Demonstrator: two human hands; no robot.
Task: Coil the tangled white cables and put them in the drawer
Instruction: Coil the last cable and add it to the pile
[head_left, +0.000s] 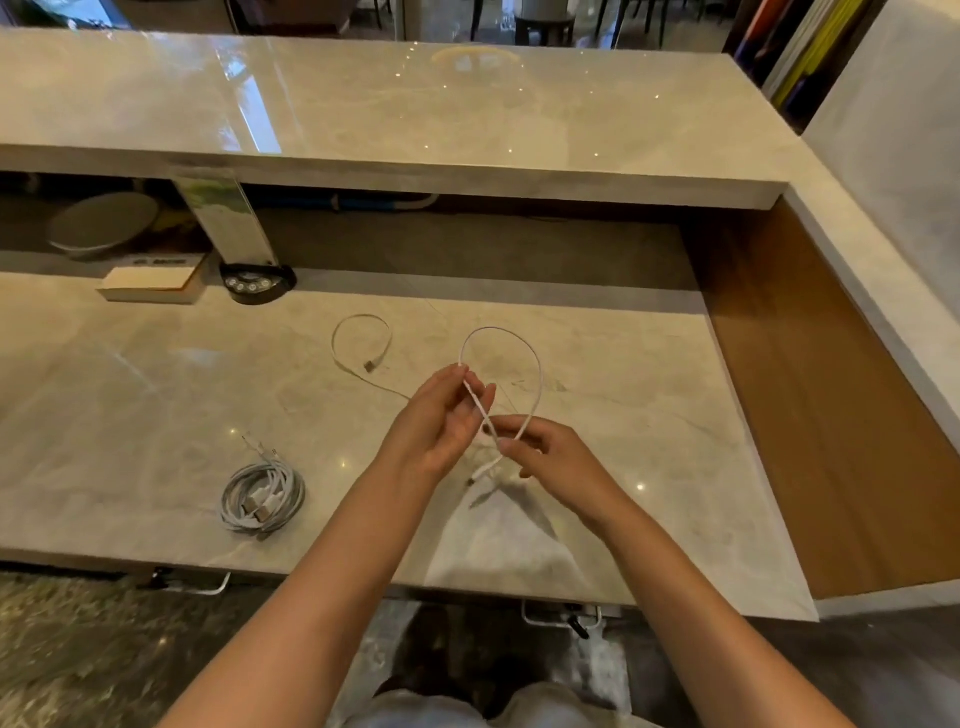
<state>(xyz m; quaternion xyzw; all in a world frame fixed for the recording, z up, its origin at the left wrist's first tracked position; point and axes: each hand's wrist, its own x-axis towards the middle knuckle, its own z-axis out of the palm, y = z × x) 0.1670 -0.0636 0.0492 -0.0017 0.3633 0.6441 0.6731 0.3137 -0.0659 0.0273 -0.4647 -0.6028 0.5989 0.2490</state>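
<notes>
Above the table (156, 415), left hand (441, 421) and right hand (540, 452) each pinch the cable (537, 364); its loop arcs away from both, loose end dangling nearer the right.

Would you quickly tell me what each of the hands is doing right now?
Left hand: pinches the white cable near the top of its loop.
Right hand: pinches the same cable lower down, where the strands cross.
</notes>
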